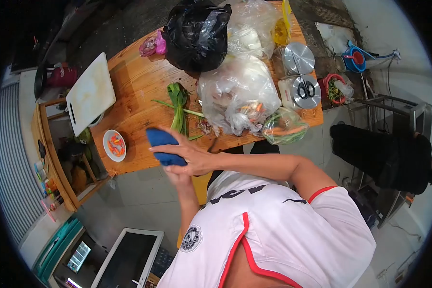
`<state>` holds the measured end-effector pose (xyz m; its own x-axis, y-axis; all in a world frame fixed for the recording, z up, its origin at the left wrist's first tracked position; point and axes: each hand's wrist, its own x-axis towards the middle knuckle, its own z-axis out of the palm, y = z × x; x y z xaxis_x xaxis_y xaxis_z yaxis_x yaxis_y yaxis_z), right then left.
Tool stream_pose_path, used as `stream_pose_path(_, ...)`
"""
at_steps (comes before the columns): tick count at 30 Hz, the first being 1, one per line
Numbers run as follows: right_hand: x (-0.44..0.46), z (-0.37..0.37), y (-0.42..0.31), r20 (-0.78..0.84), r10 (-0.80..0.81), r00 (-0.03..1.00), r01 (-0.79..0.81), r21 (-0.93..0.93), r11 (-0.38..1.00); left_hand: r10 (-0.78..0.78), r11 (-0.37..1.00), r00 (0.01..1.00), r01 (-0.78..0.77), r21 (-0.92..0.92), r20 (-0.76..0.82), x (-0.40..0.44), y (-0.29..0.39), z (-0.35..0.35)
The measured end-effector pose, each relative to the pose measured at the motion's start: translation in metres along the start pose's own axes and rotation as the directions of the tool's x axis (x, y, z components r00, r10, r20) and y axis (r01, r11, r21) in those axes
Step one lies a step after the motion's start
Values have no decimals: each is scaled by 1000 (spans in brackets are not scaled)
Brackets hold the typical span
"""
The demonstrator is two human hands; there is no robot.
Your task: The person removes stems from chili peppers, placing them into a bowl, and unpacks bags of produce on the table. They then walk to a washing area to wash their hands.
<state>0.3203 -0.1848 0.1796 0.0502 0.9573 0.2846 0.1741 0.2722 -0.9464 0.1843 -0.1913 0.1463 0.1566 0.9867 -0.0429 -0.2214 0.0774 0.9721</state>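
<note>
A dark blue cloth (pixel 162 140) is bunched between my two hands, over the table's near edge. My right hand (pixel 193 157) wraps across it from the right, fingers bent over the fabric. Below and partly behind it, my left hand (pixel 176 176) meets the cloth from underneath; most of its fingers are hidden. Just beyond the hands lie green leafy stalks (pixel 178 103), with scraps (pixel 205 126) beside them. To the left stands a white bowl (pixel 122 156) of cut red and orange pieces, apparently chillies in liquid.
On the wooden table (pixel 137 89) are a white cutting board (pixel 91 96), a black plastic bag (pixel 197 36) and clear bags (pixel 237 93). Black scissors (pixel 306 89) lie on a round metal plate (pixel 313 100) at right. A bag of carrots and greens (pixel 284 127) overhangs the near edge.
</note>
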Motion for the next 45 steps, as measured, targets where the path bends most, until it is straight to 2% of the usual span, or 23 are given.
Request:
stream_pose_path(1, 6, -5, 3, -73, -6, 997, 5, -10, 1000, -191, 830, 971, 239, -504, 145, 6, -9, -11)
stream_pose_path(2, 13, -18, 11, -141, -16, 990, 12, -30, 999, -269, 374, 891, 446, -813, 366, 15, -23, -18)
stream_pose_path(5, 16, -35, 31, -172, 266, 948, -253, 96, 963, -562, 241, 775, 488, -839, 289, 24, 3, 23)
stream_pose_path(8, 28, -53, 36, -284, 465, 838, -411, 231, 882, -555, 689, 770, 638, -344, 316, 40, 42, 65)
stream_pose_path(9, 28, -55, 45, -367, 474, 800, -413, 236, 880, -560, 760, 783, 616, -208, 269, 51, 54, 82)
stream_pose_path(10, 29, -63, 49, -343, 538, 770, -473, 258, 842, -578, 804, 748, 591, 71, 327, 68, 61, 87)
stream_pose_path(12, 24, -91, 53, -290, 651, 702, -580, 299, 758, -644, 728, 652, 363, 582, 399, 108, 71, 86)
stream_pose_path(13, 21, -106, 54, -208, 637, 742, -512, 438, 739, -458, 812, 790, 184, 553, 408, 117, 68, 94)
stream_pose_path(14, 14, -121, 53, -132, 607, 784, -443, 567, 695, -333, 808, 819, -8, 589, 468, 128, 69, 108)
stream_pose_path(15, 6, -136, 50, -186, 488, 853, -364, 459, 811, -207, 773, 820, -198, 603, 534, 141, 74, 128)
stream_pose_path(16, 1, -149, 47, -217, 458, 862, -300, 509, 807, -90, 705, 792, -378, 600, 604, 152, 77, 148)
stream_pose_path(18, -6, -209, 16, -2, 576, 818, -528, 394, 752, 177, 500, 581, -748, 436, 795, 178, 71, 191)
stream_pose_path(19, -14, -228, 41, -43, 461, 886, -406, 407, 818, 217, 411, 478, -836, 365, 851, 190, 64, 215)
stream_pose_path(20, -8, -241, 34, -181, 405, 896, -365, 218, 905, 244, 316, 366, -906, 283, 898, 200, 53, 238)
stream_pose_path(22, -4, -253, 59, -404, 380, 832, -432, -43, 901, 116, 64, 155, -987, 148, 981, 212, 24, 281)
stream_pose_path(25, 13, -262, 67, -384, 495, 779, -625, -412, 663, -87, -193, 90, -979, 72, 992, 223, -28, 326)
stream_pose_path(28, 16, -264, 66, -231, 714, 661, -718, -471, 512, 52, -309, 291, -905, 293, 955, 245, -55, 334)
stream_pose_path(29, 11, -261, 61, -226, 714, 662, -704, -515, 489, 162, -333, 311, -876, 348, 937, 253, -58, 329)
stream_pose_path(32, -8, -250, 41, -228, 607, 761, -599, -605, 524, 110, -391, 446, -802, 452, 888, 259, -42, 318)
stream_pose_path(35, -15, -247, 37, -135, 644, 753, -570, -622, 536, 47, -383, 346, -860, 336, 937, 256, -26, 312)
stream_pose_path(38, -9, -256, 40, -143, 671, 728, -596, -615, 516, 26, -332, 332, -887, 321, 943, 253, -19, 310)
stream_pose_path(41, 3, -264, 51, -280, 510, 813, -553, -645, 528, 29, -257, 366, -897, 360, 930, 259, -15, 307)
stream_pose_path(45, 31, -277, 39, -376, 431, 820, -571, -580, 581, 9, -185, 370, -912, 366, 929, 262, -12, 306)
